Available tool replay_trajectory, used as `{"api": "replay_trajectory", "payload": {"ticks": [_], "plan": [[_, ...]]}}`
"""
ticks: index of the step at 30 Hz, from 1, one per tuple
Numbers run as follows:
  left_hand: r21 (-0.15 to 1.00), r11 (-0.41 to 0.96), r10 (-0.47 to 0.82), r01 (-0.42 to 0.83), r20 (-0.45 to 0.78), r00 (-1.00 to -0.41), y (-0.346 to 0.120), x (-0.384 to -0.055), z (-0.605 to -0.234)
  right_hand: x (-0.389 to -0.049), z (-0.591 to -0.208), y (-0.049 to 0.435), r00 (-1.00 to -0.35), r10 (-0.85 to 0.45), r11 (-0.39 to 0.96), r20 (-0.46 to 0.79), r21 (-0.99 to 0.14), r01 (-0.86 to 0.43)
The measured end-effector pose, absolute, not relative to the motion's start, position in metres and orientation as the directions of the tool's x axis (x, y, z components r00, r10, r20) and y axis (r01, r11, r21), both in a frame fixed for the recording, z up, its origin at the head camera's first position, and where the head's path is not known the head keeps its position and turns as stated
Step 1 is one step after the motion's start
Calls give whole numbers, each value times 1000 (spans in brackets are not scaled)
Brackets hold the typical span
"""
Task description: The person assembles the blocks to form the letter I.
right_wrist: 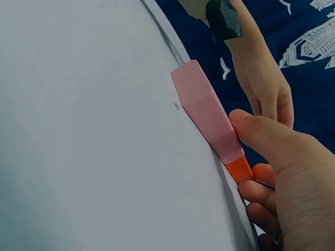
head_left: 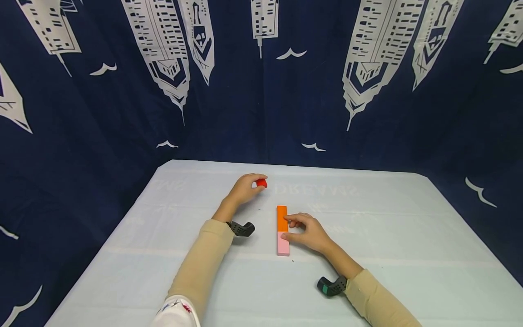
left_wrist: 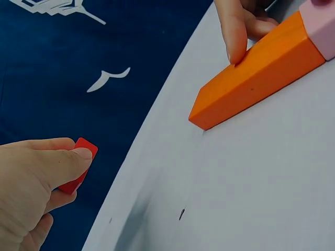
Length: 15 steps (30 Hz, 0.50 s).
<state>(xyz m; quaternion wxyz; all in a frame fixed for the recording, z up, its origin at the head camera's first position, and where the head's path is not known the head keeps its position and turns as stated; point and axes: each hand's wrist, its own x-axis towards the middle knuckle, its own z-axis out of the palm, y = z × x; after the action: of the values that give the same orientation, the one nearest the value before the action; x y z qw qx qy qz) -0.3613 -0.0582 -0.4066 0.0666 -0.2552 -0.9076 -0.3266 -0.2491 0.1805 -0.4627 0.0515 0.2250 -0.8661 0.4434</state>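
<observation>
My left hand [head_left: 244, 189] pinches a small red block [head_left: 261, 183] between thumb and fingers, above the far part of the table. In the left wrist view the thumb lies across the face of this red block [left_wrist: 74, 180]. An orange block [head_left: 282, 218] and a pink block [head_left: 283, 245] lie end to end in a straight line on the table, the orange one farther away. My right hand [head_left: 312, 234] is at their right side, its thumb at the pink block [right_wrist: 207, 112] and its index finger at the orange block [left_wrist: 256, 76]. Its other fingers are curled.
A white-covered table [head_left: 135, 272] spreads under both hands. Behind it hangs a dark blue curtain [head_left: 261, 118] with white building and bird prints. Black wrist cameras sit on the left wrist [head_left: 242, 229] and the right wrist [head_left: 332, 286].
</observation>
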Motion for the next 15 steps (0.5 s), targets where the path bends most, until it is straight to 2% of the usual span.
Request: {"api": "replay_trajectory", "payload": {"ticks": [15], "plan": [[566,650,446,507,256,-858,-45,-365,-409,-249,-461,180,-901,-341,525,268,-741,-419]]}}
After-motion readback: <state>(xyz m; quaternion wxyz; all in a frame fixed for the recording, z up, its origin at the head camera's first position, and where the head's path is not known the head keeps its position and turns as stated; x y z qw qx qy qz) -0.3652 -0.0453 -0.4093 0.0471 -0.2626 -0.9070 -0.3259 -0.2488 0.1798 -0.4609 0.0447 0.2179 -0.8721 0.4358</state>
